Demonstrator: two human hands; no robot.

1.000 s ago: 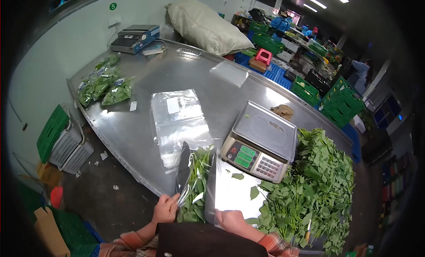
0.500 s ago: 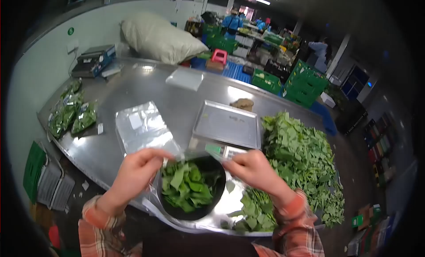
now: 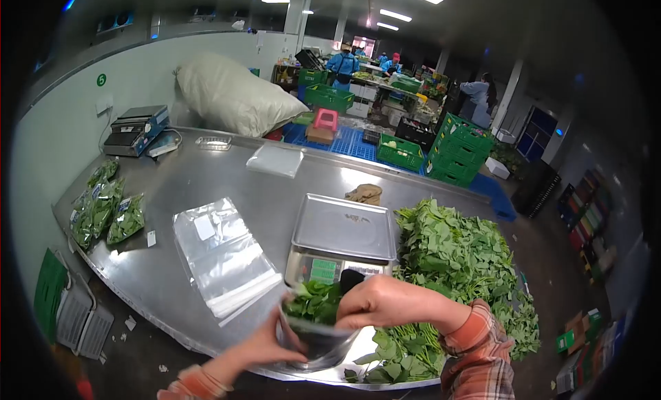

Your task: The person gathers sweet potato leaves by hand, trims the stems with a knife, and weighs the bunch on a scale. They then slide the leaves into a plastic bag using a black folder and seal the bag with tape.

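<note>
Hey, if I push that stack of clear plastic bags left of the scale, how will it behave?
The clear bags look thin and glossy, so probably light and floppy. Their near ends lie unevenly layered, so they may slide apart when pushed. The smooth metal table likely offers little grip.

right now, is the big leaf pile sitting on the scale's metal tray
No, the leaf pile lies on the metal table, beside the scale and off its tray.

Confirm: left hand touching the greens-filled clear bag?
Touching. The head view shows the left hand curled around the side of the greens-filled clear bag, thumb laid against its lower part.
</note>
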